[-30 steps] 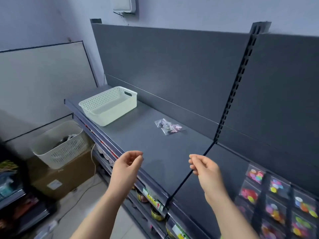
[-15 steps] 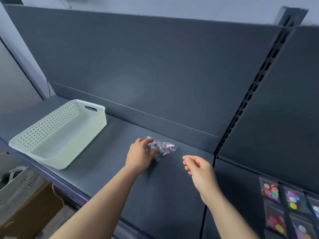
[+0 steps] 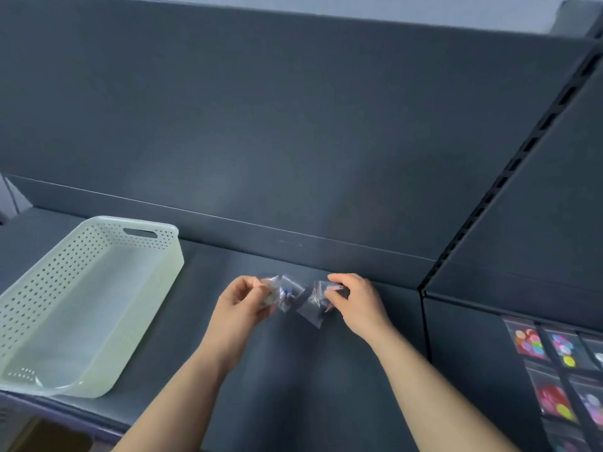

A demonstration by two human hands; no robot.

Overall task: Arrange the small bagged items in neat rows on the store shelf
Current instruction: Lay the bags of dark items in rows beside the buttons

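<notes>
The left hand [image 3: 241, 308] and the right hand [image 3: 357, 305] met over the dark shelf [image 3: 293, 380], near its back wall. Between them was a bunch of small clear bags [image 3: 287, 293], too blurred to count. Each hand's grip was narrow, with fingers and thumb pinched on an end of the bunch. A white perforated basket [image 3: 177, 265] stood on the shelf to the left, well apart. To the right, bags of coloured pieces [image 3: 530, 342] lay in rows on the neighbouring shelf section.

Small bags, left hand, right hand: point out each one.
small bags [image 3: 308, 308], head view, clear plastic between the hands.
left hand [image 3: 241, 303], head view, back of the hand.
right hand [image 3: 360, 303], head view, back of the hand.
</notes>
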